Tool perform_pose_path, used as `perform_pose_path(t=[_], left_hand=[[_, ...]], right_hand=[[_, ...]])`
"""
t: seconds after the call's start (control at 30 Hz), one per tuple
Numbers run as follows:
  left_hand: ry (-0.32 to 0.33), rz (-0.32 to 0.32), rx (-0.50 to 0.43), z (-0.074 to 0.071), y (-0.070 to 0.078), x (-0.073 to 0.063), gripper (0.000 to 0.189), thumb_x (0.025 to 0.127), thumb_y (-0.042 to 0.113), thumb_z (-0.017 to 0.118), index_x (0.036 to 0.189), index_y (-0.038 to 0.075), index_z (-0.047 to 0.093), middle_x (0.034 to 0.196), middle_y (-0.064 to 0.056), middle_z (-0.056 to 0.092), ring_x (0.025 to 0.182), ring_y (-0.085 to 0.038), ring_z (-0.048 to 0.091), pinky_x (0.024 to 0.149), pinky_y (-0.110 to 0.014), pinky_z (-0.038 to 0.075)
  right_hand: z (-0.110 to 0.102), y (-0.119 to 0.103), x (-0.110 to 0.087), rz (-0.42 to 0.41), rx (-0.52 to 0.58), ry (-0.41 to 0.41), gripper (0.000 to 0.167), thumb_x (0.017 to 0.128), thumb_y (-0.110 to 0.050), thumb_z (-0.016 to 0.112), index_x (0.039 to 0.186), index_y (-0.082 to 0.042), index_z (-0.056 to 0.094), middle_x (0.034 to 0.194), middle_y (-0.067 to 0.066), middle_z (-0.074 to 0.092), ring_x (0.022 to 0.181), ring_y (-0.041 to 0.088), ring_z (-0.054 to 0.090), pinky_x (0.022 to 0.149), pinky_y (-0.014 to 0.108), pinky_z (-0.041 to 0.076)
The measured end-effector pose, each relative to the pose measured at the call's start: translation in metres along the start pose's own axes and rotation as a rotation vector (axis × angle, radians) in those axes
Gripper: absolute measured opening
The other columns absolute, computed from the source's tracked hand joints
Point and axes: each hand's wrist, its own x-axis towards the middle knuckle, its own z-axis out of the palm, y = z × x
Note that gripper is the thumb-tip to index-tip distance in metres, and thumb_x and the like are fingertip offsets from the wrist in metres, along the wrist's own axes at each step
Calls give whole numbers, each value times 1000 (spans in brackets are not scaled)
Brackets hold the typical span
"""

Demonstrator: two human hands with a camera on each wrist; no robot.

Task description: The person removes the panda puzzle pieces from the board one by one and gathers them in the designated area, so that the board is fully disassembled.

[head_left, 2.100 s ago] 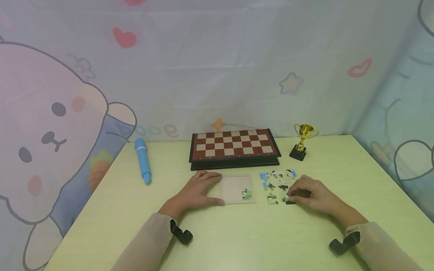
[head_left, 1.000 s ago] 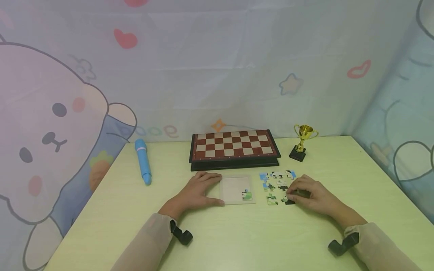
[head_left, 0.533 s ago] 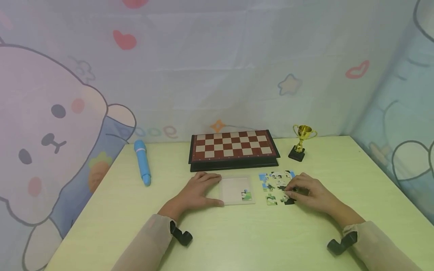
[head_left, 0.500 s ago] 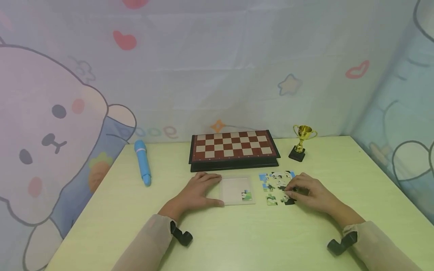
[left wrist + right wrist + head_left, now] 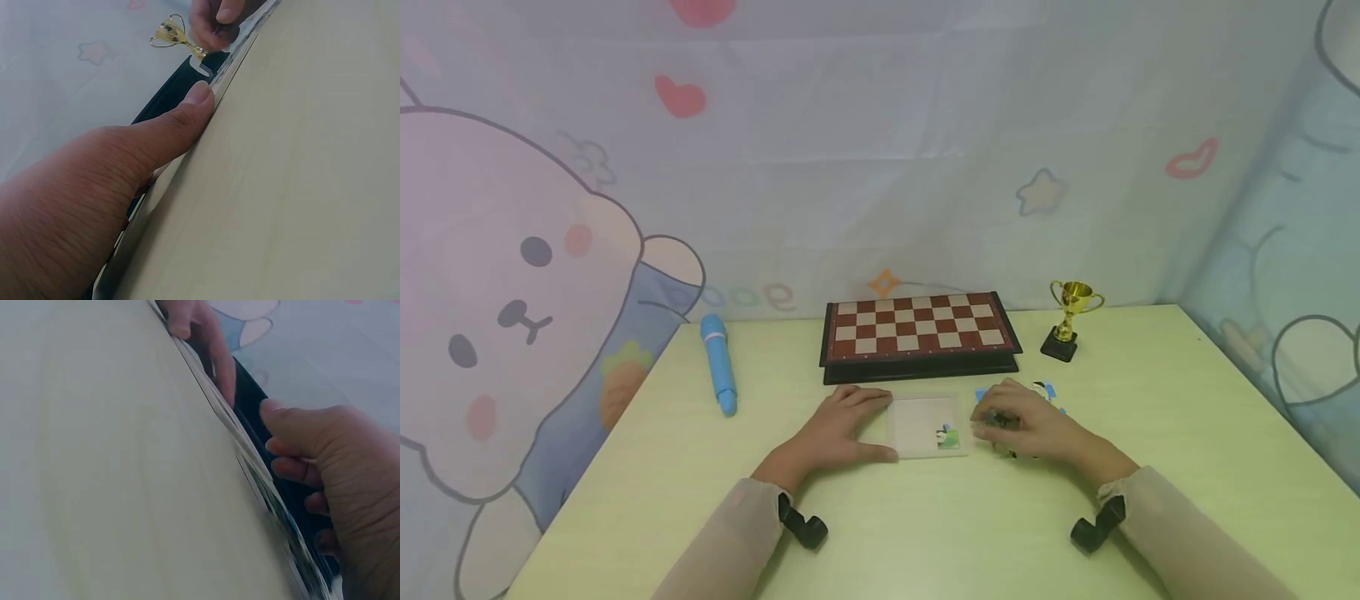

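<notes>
My left hand (image 5: 831, 433) holds the left side of a flat, pale puzzle tray (image 5: 916, 423), thumb at the near corner and fingers at the far one. Green-and-white panda puzzle pieces (image 5: 949, 439) lie in the tray's lower right corner. Just right of the tray is my right hand (image 5: 1030, 425), thumb and fingertips brought together. In the left wrist view a dark sliver shows at its fingertips, apparently a puzzle piece, mostly hidden. Loose puzzle pieces (image 5: 1042, 389) lie on the table under and behind that hand, which covers most of them.
Behind the tray lies a folded red-and-white chessboard box (image 5: 917, 329). A gold trophy cup (image 5: 1072, 298) on a black base stands at the back right. To the left lies a blue toy microphone (image 5: 720, 367). A printed cloth (image 5: 850, 150) hangs behind the table.
My right hand has moved left from the right side of the loose pieces to beside the tray, now covering most pieces. The left hand stays at the tray.
</notes>
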Motion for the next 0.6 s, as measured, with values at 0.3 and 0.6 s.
perform_pose_path(t=[0.3,0.6], left_hand=[[-6,-11,20,2,-1,1,94,79,82,59,153,27,45,153,11,43,139,-20,34,114,-46,28],[-6,-11,25,2,-1,1,94,79,82,59,153,27,45,153,11,44,138,-20,34,114,-46,29]], right_hand=[[25,-14,29,131,-210,-144,36,86,-53,76,109,-26,68,117,-11,57,110,13,45,95,42,44],[27,-22,29,150,-199,-149,31,87,-48,77,104,-24,66,114,-11,59,105,13,44,92,41,45]])
